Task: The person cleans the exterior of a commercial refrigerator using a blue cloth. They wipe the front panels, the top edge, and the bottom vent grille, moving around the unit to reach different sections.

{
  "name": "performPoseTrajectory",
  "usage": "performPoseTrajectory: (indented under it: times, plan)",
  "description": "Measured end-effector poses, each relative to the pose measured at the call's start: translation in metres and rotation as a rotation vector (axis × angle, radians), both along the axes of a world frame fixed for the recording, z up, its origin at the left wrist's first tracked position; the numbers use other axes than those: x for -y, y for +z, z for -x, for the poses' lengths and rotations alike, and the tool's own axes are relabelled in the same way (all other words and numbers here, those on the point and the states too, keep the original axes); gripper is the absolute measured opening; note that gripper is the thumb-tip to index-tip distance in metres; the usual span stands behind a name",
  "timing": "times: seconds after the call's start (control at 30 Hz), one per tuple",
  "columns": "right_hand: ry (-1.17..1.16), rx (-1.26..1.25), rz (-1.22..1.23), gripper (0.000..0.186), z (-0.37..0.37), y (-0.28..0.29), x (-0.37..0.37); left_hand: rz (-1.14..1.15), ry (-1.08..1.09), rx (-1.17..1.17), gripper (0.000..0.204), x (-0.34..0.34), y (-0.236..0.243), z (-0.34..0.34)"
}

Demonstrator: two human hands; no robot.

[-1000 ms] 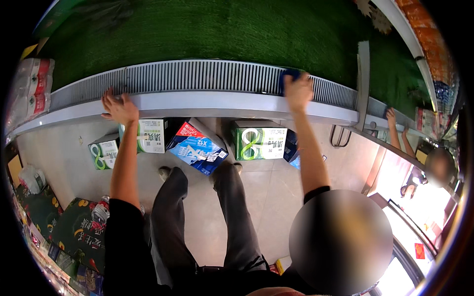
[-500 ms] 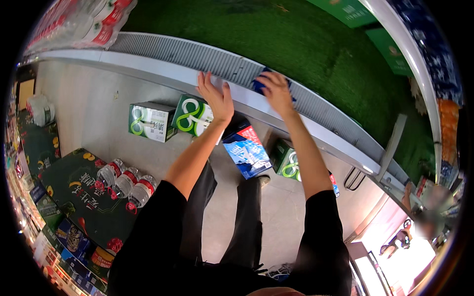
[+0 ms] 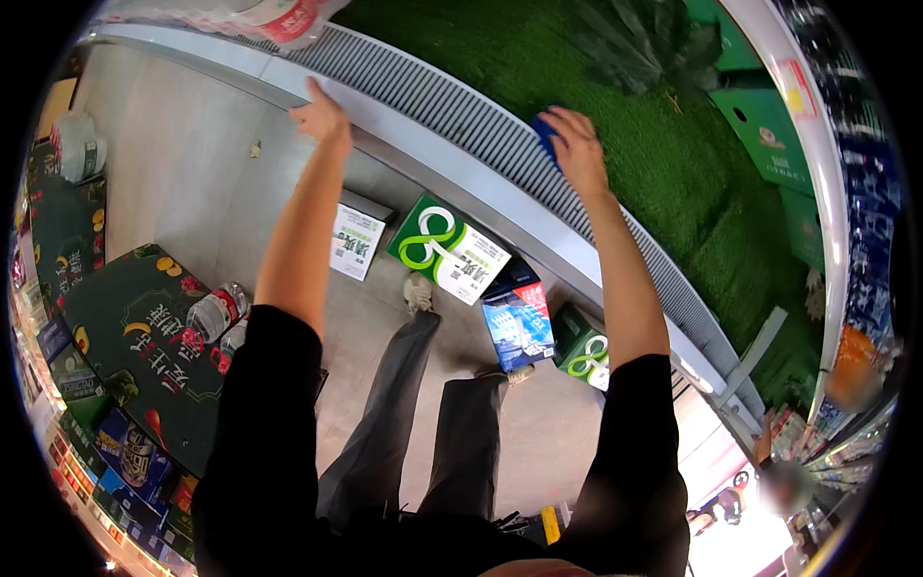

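Note:
My right hand (image 3: pixel 577 152) is closed over a dark blue cloth (image 3: pixel 546 136), only partly visible under the fingers. It presses the cloth where the grey slatted strip (image 3: pixel 461 113) borders the green artificial turf (image 3: pixel 538 58). My left hand (image 3: pixel 325 117) is at the white front edge (image 3: pixel 404 144) of this display shelf, farther left. Its index finger and thumb are stretched apart, and nothing shows in it; the other fingers are partly hidden.
Below the shelf edge stand green-white cartons (image 3: pixel 447 248) and a blue carton (image 3: pixel 519 322), near my feet. Shrink-wrapped bottles (image 3: pixel 288 21) sit at the shelf's far left. Green boxes (image 3: pixel 760 135) stand behind. At left, bottles (image 3: pixel 213 310) rest on a dark printed surface (image 3: pixel 144 337).
My right hand has carried the cloth from the slatted strip to the turf's border. My left hand has shifted left along the shelf edge. The view has shifted too.

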State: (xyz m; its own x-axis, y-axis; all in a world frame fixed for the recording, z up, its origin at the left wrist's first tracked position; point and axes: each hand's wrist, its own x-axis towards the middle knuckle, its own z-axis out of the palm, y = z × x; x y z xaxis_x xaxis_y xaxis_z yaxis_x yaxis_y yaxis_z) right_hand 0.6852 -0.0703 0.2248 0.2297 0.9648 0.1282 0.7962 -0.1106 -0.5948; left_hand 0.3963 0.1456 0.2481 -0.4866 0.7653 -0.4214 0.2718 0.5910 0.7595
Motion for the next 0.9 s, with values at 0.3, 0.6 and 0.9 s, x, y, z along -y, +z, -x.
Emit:
performPoseTrajectory:
  times: [0.3, 0.6, 0.9]
  plan:
    - [0.436, -0.086, -0.079, 0.039, 0.112, 0.012, -0.129, -0.229, -0.007, -0.344, 0.082, -0.013, -0.053, -0.014]
    - [0.174, -0.155, -0.209, 0.042, 0.146, 0.003, -0.208, -0.249, 0.042, -0.230, 0.074, -0.002, -0.039, -0.010]
    - [0.234, 0.005, -0.159, 0.038, 0.173, -0.008, -0.241, -0.190, 0.017, -0.248, 0.074, -0.003, -0.032, -0.015]
